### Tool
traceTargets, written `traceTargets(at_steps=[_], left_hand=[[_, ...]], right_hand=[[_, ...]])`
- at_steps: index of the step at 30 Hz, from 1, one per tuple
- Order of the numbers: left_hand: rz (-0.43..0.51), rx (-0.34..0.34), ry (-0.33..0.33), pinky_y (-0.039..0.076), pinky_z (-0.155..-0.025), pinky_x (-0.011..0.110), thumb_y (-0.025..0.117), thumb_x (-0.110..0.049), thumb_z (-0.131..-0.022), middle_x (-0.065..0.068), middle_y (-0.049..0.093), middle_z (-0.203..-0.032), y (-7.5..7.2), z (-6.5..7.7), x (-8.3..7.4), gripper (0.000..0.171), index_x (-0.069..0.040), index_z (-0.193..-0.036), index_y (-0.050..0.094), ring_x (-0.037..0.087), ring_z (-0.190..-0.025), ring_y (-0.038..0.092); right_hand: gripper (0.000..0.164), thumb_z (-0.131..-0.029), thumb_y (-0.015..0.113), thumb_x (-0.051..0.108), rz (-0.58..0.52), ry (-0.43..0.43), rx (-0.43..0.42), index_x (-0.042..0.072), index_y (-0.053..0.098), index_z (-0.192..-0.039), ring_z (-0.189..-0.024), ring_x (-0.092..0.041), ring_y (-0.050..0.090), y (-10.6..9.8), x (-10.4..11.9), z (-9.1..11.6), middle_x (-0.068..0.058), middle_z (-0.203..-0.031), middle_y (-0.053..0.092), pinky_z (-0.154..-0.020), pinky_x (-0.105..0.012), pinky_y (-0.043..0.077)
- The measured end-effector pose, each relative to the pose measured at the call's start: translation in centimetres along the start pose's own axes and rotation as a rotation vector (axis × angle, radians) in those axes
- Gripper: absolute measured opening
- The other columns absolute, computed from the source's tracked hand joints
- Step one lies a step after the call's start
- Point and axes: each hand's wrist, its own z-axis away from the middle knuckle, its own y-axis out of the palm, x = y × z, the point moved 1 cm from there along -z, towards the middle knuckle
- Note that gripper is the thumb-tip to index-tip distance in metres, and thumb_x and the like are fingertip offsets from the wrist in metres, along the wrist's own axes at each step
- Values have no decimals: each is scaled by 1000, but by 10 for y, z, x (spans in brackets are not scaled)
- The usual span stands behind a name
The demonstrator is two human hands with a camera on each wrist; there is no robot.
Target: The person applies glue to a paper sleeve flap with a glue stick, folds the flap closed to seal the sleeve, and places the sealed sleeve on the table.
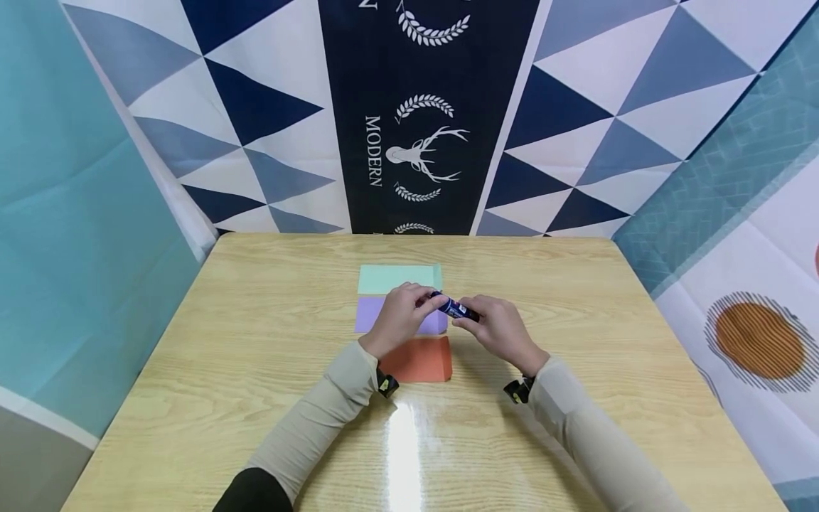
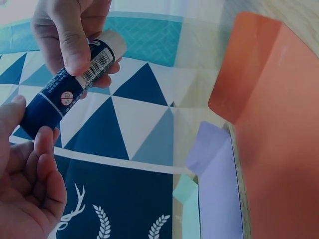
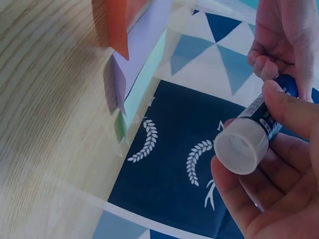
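A dark blue glue stick (image 1: 456, 308) is held above the coloured papers, slanting between both hands. My left hand (image 1: 404, 313) pinches its blue cap end between thumb and fingers. Around the barrel, near the white base (image 3: 241, 147), my right hand (image 1: 500, 328) curls its thumb and fingers. The barcode on the barrel shows in the left wrist view. Below lie three paper pieces in a column: mint green (image 1: 397, 279), purple (image 1: 432, 323) and orange (image 1: 419, 360). Each has a folded flap along its right end. My left hand and wrist hide parts of the purple and orange pieces.
The papers lie on a light wood-grain table (image 1: 288, 299), towards its far edge. Behind the table hangs a cloth with triangles and a dark deer panel (image 1: 435, 71). Further cloths hang at the left (image 1: 96, 213) and right. A camera (image 1: 387, 384) is strapped to each wrist.
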Motion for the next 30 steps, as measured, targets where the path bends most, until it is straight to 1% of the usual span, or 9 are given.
traceTargets(at_steps=[2,5,8,12,16,18,23,27,30], left_hand=[[25,4,-28,45,-72,27,58,-39,-97,2,70,-88,-1,0,1,34,-9,-103,75,15,-82,56],[47,8,-33,49,-79,31,58,-39,-97,2,71,-95,-2,0,1,34,-10,-107,73,16,-88,58],[75,3,-5,51,-82,35,60,-35,-97,3,70,-100,-3,1,1,32,-11,-113,71,17,-92,59],[115,1,58,53,-84,39,64,-30,-94,5,68,-108,-3,2,2,36,-9,-123,66,19,-95,60],[155,27,101,53,-86,43,65,-25,-94,7,65,-115,-4,2,4,39,-7,-129,62,21,-101,62],[160,40,106,53,-86,44,65,-24,-94,7,66,-113,-4,2,4,39,-7,-129,61,20,-101,62],[179,50,75,54,-83,36,67,-23,-92,6,67,-101,-4,1,4,35,-6,-122,66,17,-91,61],[224,29,39,52,-79,25,70,-21,-89,6,68,-97,-6,2,2,30,-6,-115,69,15,-86,60],[223,13,36,50,-76,21,71,-20,-88,6,68,-95,-6,2,2,30,-5,-113,70,15,-84,60]], right_hand=[[21,-82,78,15,-6,4,19,2,73,-97,-65,-12,57,0,0,-1,-8,-83,71,-60,-29,47],[20,-83,77,16,-32,15,44,2,73,-97,-64,-10,53,-1,0,-2,-5,-81,70,-59,-25,44],[20,-83,77,16,-64,22,58,3,73,-98,-63,-8,50,-1,-2,-3,-4,-79,68,-58,-23,42],[22,-84,76,14,-109,43,68,2,74,-103,-66,-8,52,-3,-3,-2,-4,-83,70,-58,-22,43],[24,-86,74,14,-141,69,84,2,73,-106,-68,-8,55,-3,-5,-2,-6,-88,73,-59,-22,46],[24,-86,74,15,-148,72,92,3,73,-106,-69,-8,55,-3,-5,-2,-6,-89,73,-59,-22,46],[21,-86,74,15,-159,62,95,4,74,-104,-66,-7,51,-2,-5,-3,-3,-84,70,-57,-21,42],[21,-86,73,14,-159,45,85,4,74,-105,-65,-6,48,-2,-4,-2,-2,-82,70,-55,-21,40],[22,-87,73,14,-152,45,85,4,74,-106,-64,-6,48,-2,-4,-2,-3,-84,70,-54,-21,40]])
